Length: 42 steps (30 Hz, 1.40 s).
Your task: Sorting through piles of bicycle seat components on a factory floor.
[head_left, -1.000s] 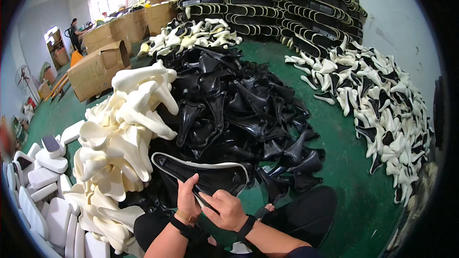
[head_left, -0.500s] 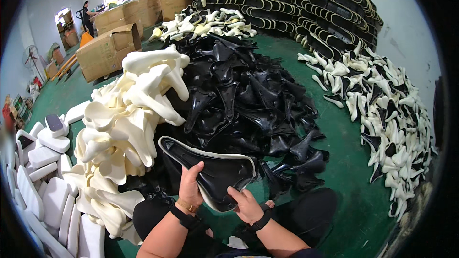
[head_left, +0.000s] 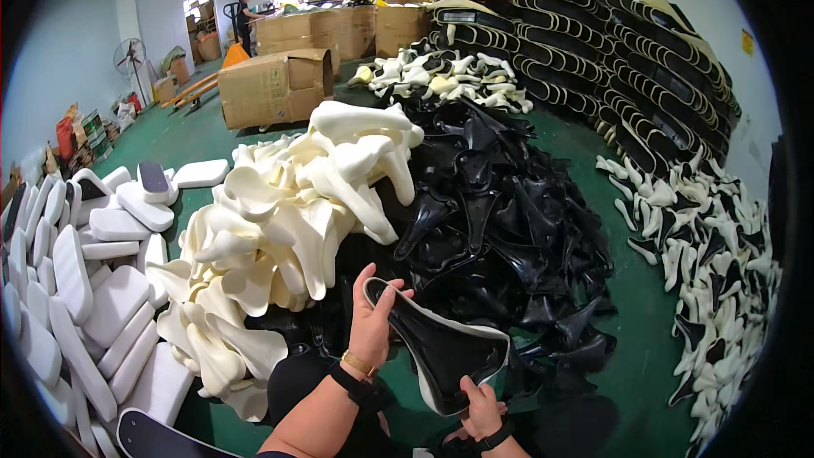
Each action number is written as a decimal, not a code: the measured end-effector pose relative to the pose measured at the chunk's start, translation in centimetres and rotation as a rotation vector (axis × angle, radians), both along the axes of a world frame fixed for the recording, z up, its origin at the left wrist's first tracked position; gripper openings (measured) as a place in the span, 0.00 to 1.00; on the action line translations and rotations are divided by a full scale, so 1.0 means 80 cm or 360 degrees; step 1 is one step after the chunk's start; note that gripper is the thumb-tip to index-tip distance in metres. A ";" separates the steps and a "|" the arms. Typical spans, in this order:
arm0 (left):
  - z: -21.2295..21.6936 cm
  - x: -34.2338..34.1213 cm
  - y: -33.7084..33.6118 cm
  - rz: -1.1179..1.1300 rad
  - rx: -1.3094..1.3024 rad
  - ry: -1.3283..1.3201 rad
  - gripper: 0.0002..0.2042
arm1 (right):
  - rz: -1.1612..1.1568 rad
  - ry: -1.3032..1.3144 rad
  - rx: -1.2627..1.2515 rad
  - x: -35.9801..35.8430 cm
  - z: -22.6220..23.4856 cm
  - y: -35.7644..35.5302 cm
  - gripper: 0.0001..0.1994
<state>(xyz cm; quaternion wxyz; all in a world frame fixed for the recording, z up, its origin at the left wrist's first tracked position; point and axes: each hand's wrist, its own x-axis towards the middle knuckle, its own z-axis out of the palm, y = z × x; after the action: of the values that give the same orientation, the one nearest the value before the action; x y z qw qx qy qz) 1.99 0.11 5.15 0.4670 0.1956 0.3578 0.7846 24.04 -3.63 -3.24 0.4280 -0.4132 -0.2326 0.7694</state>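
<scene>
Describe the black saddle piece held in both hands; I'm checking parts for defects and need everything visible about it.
The black saddle piece is a bicycle-seat shape: a narrow nose up-left widening to a broad tail lower right. Its hollow, matte black inner face is turned to the camera, edged by a pale rim. It looks like moulded plastic or covered foam. It is held tilted above the green floor, before the heap of black shells. The left hand grips the nose; the right hand pinches the wide end. No tear or crack shows.

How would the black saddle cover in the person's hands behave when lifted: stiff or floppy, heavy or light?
The black saddle cover probably keeps its shape: it spans between the left hand and right hand without sagging. It seems light, held only at its edges. Its glossy surface may be slippery.
</scene>
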 end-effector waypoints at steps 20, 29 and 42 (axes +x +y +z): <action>-0.032 -0.028 0.000 -0.0085 -0.0250 0.1244 0.16 | -0.1228 0.0140 0.1279 0.590 0.158 0.092 0.17; -0.002 -0.021 -0.007 -0.0339 -0.0173 0.0781 0.12 | -0.0890 -0.0728 0.0718 0.341 0.168 0.163 0.12; -0.025 -0.239 -0.202 0.0684 -0.0717 0.0563 0.07 | 0.1632 -0.2645 0.0521 0.177 -0.241 0.202 0.23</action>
<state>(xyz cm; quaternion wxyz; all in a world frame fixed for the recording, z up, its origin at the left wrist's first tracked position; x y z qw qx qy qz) -17.12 -16.06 3.18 0.2534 0.1409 0.6301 0.7203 38.16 12.52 -22.56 -0.2043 -0.6067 -0.7133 0.2853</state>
